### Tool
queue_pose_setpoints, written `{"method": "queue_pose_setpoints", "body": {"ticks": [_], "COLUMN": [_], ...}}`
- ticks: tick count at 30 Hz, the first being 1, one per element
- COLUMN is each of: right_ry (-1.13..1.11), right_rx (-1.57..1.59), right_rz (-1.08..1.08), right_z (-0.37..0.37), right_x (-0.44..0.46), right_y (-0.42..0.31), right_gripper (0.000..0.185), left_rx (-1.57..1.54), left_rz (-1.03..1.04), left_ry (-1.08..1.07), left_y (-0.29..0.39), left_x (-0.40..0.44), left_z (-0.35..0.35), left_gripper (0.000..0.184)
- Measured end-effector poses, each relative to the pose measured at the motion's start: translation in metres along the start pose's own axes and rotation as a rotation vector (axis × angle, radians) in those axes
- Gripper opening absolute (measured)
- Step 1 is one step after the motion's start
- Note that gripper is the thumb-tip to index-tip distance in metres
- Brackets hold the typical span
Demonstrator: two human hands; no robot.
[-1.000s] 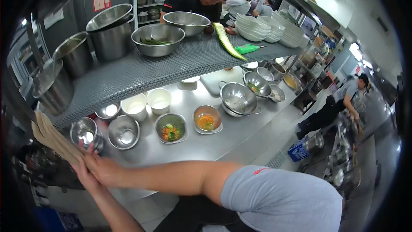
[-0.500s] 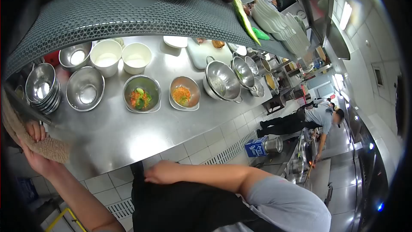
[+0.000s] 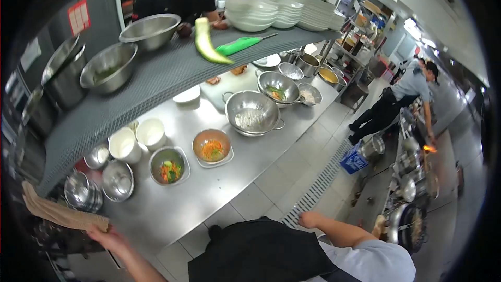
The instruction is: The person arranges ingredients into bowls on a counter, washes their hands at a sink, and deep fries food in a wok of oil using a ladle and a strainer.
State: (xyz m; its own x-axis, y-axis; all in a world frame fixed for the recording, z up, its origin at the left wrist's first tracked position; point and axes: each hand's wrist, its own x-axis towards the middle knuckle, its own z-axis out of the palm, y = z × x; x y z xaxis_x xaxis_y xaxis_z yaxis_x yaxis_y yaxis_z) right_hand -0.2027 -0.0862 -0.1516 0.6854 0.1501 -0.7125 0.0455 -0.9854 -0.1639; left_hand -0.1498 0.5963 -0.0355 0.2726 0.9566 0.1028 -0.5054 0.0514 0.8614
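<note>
At the lower left, my left hand (image 3: 104, 237) grips one end of a tan towel (image 3: 60, 210), which stretches out to the left beside the steel counter. The right hand (image 3: 309, 219) is curled into a loose fist over the floor, past my black apron (image 3: 255, 256), with nothing showing in it. Closest to the towel on the counter is a stack of steel bowls (image 3: 81, 190), with a single steel bowl (image 3: 118, 180) beside it. Further along stand a bowl of chopped vegetables with green pieces (image 3: 169, 169) and a bowl of shredded orange vegetables (image 3: 212, 149).
A large colander (image 3: 253, 115) sits on the steel counter (image 3: 209, 193). Two white tubs (image 3: 125, 146) stand behind the bowls. Above, the mesh shelf (image 3: 156, 78) carries bowls, a cut gourd (image 3: 206, 42) and stacked plates (image 3: 250, 13). A co-worker (image 3: 404, 91) works at the stoves.
The view has swung up and to the right. My left hand has pulled the towel out from a bunch into a long strip. My right fist has moved away from the apron.
</note>
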Motion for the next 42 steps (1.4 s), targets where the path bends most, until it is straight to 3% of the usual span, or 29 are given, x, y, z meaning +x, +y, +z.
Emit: {"method": "queue_pose_setpoints", "body": {"ticks": [2,5,7,8,10,12,13,15,19,23,26,29,31,35,39,40,42], "right_ry": [-0.022,-0.170,-0.229,-0.341,-0.447,-0.211,-0.127,0.241,0.305,0.358,0.214,0.133,0.302,0.254,0.305,0.308,0.393], "right_rx": [0.047,0.027,0.133,0.251,0.397,0.385,0.384,0.540,0.811,0.860,0.856,0.999,0.744,0.918,1.168,1.241,1.093], "right_rz": [0.095,0.107,0.120,0.236,0.348,0.346,0.348,0.354,0.410,0.533,0.643,0.699,0.494,0.407,0.717,0.800,0.946], "right_z": [0.044,0.099,0.113,0.116,0.132,0.138,0.131,0.115,0.120,0.146,0.156,0.176,0.245,0.227,0.195,0.185,0.162], "right_x": [-0.004,-0.012,-0.010,-0.006,0.006,0.021,0.020,0.000,-0.009,-0.027,-0.043,-0.045,-0.017,-0.039,-0.070,-0.072,-0.085], "right_y": [0.037,0.085,0.101,0.107,0.130,0.155,0.161,0.165,0.185,0.200,0.202,0.199,0.208,0.205,0.198,0.190,0.181], "right_gripper": [0.038,0.039,0.040,0.038,0.037,0.035,0.035,0.034,0.036,0.037,0.038,0.039,0.041,0.043,0.044,0.044,0.045], "left_rx": [0.103,0.135,0.208,0.250,0.329,0.415,0.508,0.592,0.700,0.896,1.059,1.120,0.977,0.915,0.948,0.878,0.769], "left_rz": [-0.502,-0.732,-0.864,-0.883,-0.828,-0.633,-0.362,-0.145,0.106,0.296,0.271,0.299,0.398,0.424,0.512,0.415,0.252], "left_ry": [-0.134,-0.471,-0.862,-1.071,-1.459,-1.752,-1.933,-2.068,-2.241,-2.501,-2.747,-2.828,-2.848,-2.962,-3.219,-3.217,-3.217], "left_y": [-0.019,-0.034,-0.038,-0.038,-0.035,-0.034,-0.034,-0.037,-0.060,-0.082,-0.109,-0.129,-0.156,-0.202,-0.227,-0.239,-0.255], "left_x": [-0.048,-0.176,-0.246,-0.277,-0.324,-0.361,-0.375,-0.401,-0.444,-0.477,-0.498,-0.521,-0.539,-0.589,-0.660,-0.674,-0.711], "left_z": [0.021,0.092,0.132,0.149,0.180,0.206,0.220,0.240,0.266,0.284,0.300,0.318,0.328,0.356,0.390,0.395,0.409], "left_gripper": [0.023,0.020,0.022,0.024,0.027,0.030,0.031,0.033,0.036,0.043,0.049,0.051,0.051,0.052,0.052,0.051,0.050]}}
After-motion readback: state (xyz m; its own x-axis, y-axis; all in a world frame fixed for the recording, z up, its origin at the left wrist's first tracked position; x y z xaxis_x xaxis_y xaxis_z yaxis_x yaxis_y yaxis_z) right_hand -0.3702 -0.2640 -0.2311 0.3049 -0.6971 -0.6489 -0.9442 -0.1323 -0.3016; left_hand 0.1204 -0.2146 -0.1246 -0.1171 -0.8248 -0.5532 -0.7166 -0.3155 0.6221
